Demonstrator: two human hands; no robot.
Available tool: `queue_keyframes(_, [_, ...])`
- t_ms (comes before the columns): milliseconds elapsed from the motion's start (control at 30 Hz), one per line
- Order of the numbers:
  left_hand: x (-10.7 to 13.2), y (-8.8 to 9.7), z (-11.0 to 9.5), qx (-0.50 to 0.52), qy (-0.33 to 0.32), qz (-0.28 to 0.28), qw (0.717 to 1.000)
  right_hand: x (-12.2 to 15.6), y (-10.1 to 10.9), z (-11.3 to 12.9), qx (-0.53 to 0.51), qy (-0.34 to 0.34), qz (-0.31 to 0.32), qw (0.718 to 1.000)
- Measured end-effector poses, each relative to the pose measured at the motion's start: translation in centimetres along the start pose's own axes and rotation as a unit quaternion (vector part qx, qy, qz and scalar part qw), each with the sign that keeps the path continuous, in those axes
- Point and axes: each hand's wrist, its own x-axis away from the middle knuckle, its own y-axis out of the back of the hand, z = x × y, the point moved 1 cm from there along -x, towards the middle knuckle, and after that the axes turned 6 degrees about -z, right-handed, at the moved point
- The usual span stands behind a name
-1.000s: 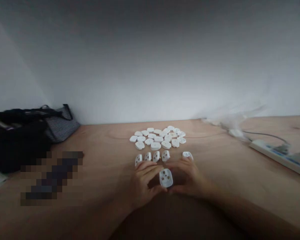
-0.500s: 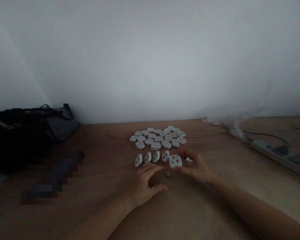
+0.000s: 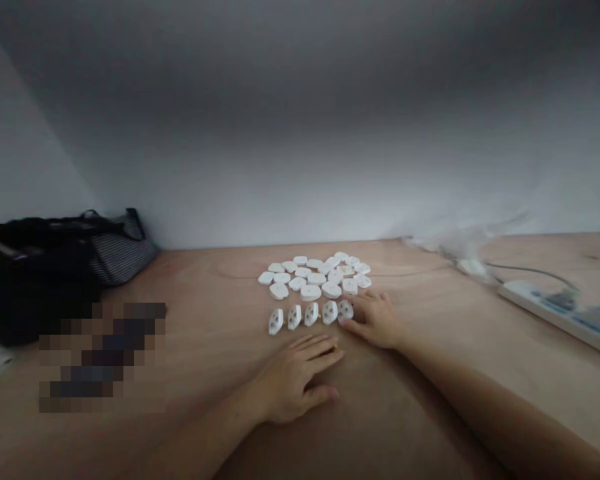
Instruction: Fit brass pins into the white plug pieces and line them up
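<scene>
At the lower centre of the frame, the right hand (image 3: 375,321) has its thumb and fingers around the rightmost white plug housing (image 3: 345,311), which stands tilted on its edge, its holed face turned toward the viewer. This piece lies at the left side of the right hand, and above and slightly right of the left hand's fingertips, apart from them.

The left hand (image 3: 295,377) rests palm down on the wooden tabletop (image 3: 220,333), fingers stretched out and thumb spread away; a small brass-coloured bit (image 3: 336,345) shows at its fingertips, too indistinct to name.

Four more upright plug housings (image 3: 311,314) continue the row leftward, above the left hand. Beyond them, at the centre of the frame, a cluster of white plug pieces (image 3: 311,293) lies flat, near the right hand's fingers.
</scene>
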Motion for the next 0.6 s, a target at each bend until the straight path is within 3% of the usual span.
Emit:
queue_keyframes(167, [0.0, 0.2, -0.1, 0.007, 0.014, -0.003, 1.0, 0.6, 1.2, -2.1, -0.006, -0.036, -0.013, 0.999])
queue_keyframes(333, [0.0, 0.4, -0.1, 0.02, 0.024, 0.005, 0.999, 1.6, 2.3, -4.6, 0.019, -0.048, 0.048, 0.998])
queue_keyframes(600, [0.3, 0.0, 0.4, 0.066, 0.059, -0.011, 0.996, 1.9, 3.2, -3.2, -0.04, -0.027, 0.095, 0.994])
